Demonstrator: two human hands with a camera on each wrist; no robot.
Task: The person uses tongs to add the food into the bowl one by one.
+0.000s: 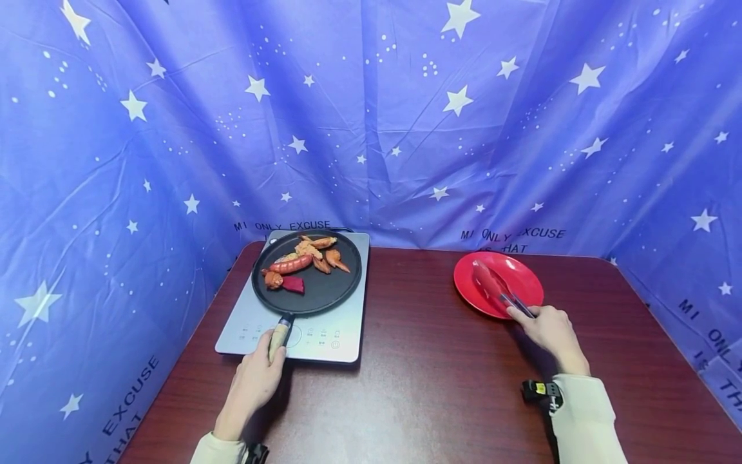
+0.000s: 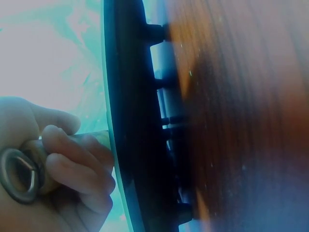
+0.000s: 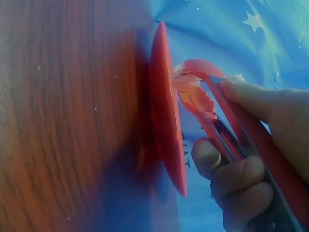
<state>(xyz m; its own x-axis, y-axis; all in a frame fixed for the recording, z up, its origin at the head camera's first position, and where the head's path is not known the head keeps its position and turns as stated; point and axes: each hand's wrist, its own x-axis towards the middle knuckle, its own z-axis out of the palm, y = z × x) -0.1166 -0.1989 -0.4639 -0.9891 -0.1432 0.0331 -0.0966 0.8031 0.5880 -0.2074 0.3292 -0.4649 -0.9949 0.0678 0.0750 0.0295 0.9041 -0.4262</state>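
My left hand (image 1: 252, 383) grips the pale handle (image 1: 279, 338) of a round black frying pan (image 1: 324, 293). In the left wrist view its fingers curl round the handle, which ends in a metal ring (image 2: 21, 199). The pan holds a scored sausage (image 1: 292, 265), a flat dark-red piece (image 1: 294, 284), a round brown piece (image 1: 273, 279) and several fried pieces (image 1: 310, 249). My right hand (image 1: 553, 335) holds tongs (image 1: 518, 305) with red heads over a red plate (image 1: 529, 277). A small pale piece (image 3: 180, 73) shows by the tong heads, close to the plate; I cannot tell what it is.
Under the pan is a silver induction cooktop (image 1: 348, 325) at the table's left. The plate sits at the right on the dark red-brown table (image 1: 411, 335). A blue starry curtain (image 1: 371, 129) encloses the back and both sides.
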